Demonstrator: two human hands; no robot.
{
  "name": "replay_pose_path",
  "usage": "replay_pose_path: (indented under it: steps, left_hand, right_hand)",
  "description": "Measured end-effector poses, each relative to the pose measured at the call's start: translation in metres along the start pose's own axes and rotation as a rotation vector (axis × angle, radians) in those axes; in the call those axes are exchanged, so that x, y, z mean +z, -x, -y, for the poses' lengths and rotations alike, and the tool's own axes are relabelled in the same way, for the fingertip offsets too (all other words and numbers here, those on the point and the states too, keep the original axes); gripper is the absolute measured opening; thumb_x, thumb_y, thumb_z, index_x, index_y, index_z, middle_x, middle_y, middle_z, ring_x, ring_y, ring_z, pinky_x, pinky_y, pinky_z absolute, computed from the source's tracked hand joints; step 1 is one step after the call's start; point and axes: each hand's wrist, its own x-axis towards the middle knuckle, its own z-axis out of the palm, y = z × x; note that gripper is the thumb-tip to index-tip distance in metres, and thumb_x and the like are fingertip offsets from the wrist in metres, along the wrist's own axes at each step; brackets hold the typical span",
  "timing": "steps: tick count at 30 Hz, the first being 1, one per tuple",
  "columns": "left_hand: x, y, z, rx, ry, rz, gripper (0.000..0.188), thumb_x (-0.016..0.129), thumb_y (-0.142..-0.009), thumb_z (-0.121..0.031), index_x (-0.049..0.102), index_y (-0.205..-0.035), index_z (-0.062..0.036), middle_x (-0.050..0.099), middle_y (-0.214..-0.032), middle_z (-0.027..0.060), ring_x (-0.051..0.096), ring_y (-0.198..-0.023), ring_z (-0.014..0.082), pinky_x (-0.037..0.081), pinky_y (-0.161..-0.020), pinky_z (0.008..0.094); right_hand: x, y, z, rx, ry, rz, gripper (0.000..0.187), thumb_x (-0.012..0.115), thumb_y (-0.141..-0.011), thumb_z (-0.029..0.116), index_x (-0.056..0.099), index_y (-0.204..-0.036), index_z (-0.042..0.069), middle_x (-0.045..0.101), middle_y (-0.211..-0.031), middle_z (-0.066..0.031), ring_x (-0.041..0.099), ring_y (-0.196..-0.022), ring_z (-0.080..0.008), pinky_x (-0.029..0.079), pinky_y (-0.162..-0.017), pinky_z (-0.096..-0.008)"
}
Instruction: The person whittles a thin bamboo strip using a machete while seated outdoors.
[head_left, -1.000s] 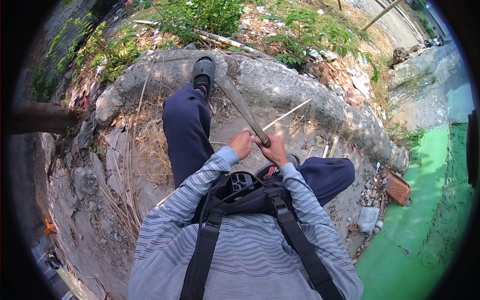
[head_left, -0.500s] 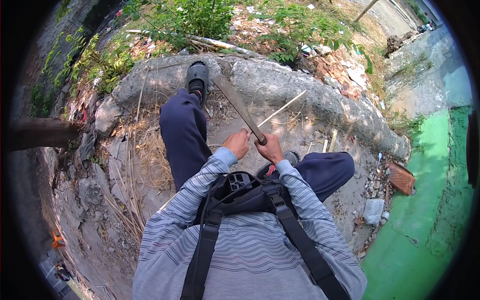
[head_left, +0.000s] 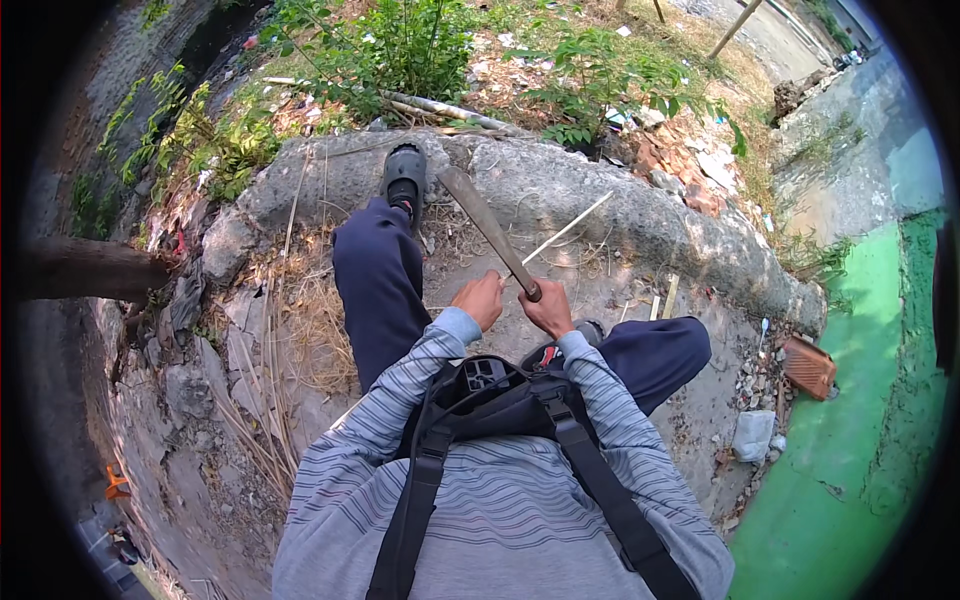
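My right hand (head_left: 547, 309) is closed around the handle of a machete (head_left: 485, 222), whose worn, dark blade slants up and to the left. Close beside it, my left hand (head_left: 481, 300) pinches the near end of a thin, pale strip that looks like bamboo (head_left: 570, 226). That strip runs up and to the right, crossing the blade near the handle, though whether the two touch is unclear. Both hands are in front of my waist, between my bent legs in dark trousers.
A rough concrete kerb (head_left: 620, 200) curves ahead, with my left shoe (head_left: 404, 172) against it. Long dry strips (head_left: 262, 410) lie at left, and short pale pieces (head_left: 670, 297) at right. Beyond are an orange-brown block (head_left: 808, 367) and green-painted ground (head_left: 850, 450).
The whole view has shifted slightly, so the scene sits a little lower and further right. My hands keep nearly the same grip and pose on the machete and the strip.
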Motion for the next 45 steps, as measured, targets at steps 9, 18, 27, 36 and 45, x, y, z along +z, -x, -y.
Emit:
replay_pose_path:
  steps: [9, 18, 27, 36, 45]
  left_hand:
    - [-0.003, 0.000, -0.001, -0.014, -0.010, -0.010, 0.032, 0.044, -0.108, -0.031, 0.056, -0.105, -0.0006, 0.066, -0.091, 0.0339, 0.062, -0.093, 0.0558, 0.043, -0.082, 0.0648]
    - [0.004, 0.000, 0.006, -0.011, 0.007, -0.017, 0.030, 0.045, -0.107, -0.029, 0.055, -0.106, -0.0006, 0.066, -0.091, 0.0340, 0.062, -0.092, 0.0559, 0.044, -0.082, 0.0647]
    - [-0.002, -0.001, 0.005, -0.015, -0.017, -0.011, 0.029, 0.045, -0.107, -0.028, 0.054, -0.105, -0.0005, 0.066, -0.090, 0.0333, 0.062, -0.092, 0.0559, 0.044, -0.081, 0.0639]
    - [-0.009, 0.005, 0.004, 0.022, -0.038, -0.003, 0.029, 0.048, -0.105, -0.026, 0.056, -0.106, 0.0016, 0.068, -0.092, 0.0338, 0.065, -0.091, 0.0550, 0.048, -0.081, 0.0634]
    - [-0.009, 0.006, 0.013, 0.025, -0.044, -0.020, 0.027, 0.045, -0.108, -0.027, 0.053, -0.106, -0.0014, 0.066, -0.086, 0.0318, 0.062, -0.086, 0.0552, 0.044, -0.076, 0.0629]
  right_hand:
    - [0.003, 0.002, 0.005, -0.006, 0.010, -0.029, 0.026, 0.071, -0.080, 0.022, 0.073, -0.096, 0.001, 0.068, -0.078, -0.0265, 0.069, -0.076, -0.0447, 0.053, -0.067, -0.0484]
    - [0.007, 0.009, 0.008, -0.011, 0.019, -0.009, 0.025, 0.073, -0.081, 0.026, 0.074, -0.096, 0.006, 0.069, -0.076, -0.0228, 0.070, -0.074, -0.0434, 0.055, -0.067, -0.0480]
    - [0.006, 0.003, 0.003, 0.019, 0.051, -0.026, 0.023, 0.073, -0.080, 0.028, 0.073, -0.094, 0.009, 0.071, -0.079, -0.0213, 0.070, -0.080, -0.0434, 0.056, -0.071, -0.0507]
    - [-0.004, -0.007, -0.004, 0.063, 0.174, -0.041, 0.023, 0.072, -0.080, 0.027, 0.074, -0.095, 0.010, 0.071, -0.081, -0.0215, 0.070, -0.080, -0.0438, 0.055, -0.071, -0.0511]
    - [-0.001, -0.009, -0.005, 0.037, 0.164, -0.065, 0.023, 0.072, -0.080, 0.026, 0.073, -0.093, 0.008, 0.070, -0.080, -0.0224, 0.070, -0.080, -0.0441, 0.054, -0.072, -0.0517]
